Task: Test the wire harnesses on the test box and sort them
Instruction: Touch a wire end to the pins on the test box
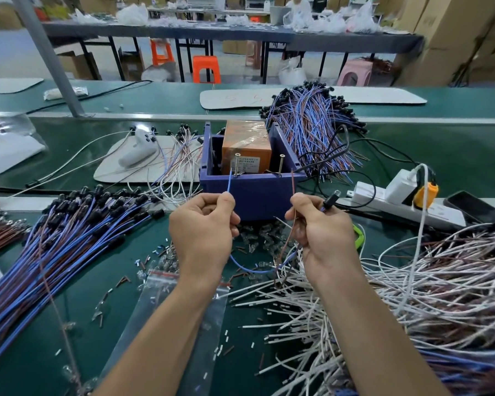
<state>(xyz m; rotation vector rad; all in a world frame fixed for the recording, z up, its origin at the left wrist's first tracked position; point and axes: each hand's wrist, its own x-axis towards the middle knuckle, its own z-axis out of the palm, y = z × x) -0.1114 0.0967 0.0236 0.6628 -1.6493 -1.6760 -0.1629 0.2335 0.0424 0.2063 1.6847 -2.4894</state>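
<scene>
The left hand (203,224) pinches the blue wire (229,182) of one harness between thumb and forefinger, the other fingers curled in. The right hand (320,227) pinches the brown wire (293,181) the same way. The harness's black connector (330,199) sticks out past the right knuckles towards two o'clock. Below the hands, at six o'clock, the slack of the blue wire hangs in a loop from one palm to the other.

Both wire ends stand up towards twelve o'clock, reaching the near rim of the purple test box (252,192), which sits just beyond the hands. The blue tip is just beside the left screw (236,164); whether it touches cannot be told. The brown tip stands near the right screw (281,164) but apart from it. An orange block (246,147) fills the back of the box.

At nine o'clock from the hands lies a fanned pile of blue-and-brown harnesses (69,230) with black ends. A second heap (312,124) rises at one o'clock behind the box. At four o'clock spreads a tangle of white wires (412,281) – some brown among them. A white power strip (397,201) lies at three o'clock, and a clear plastic bag (183,304) lies under the left forearm on the green bench (26,352).
</scene>
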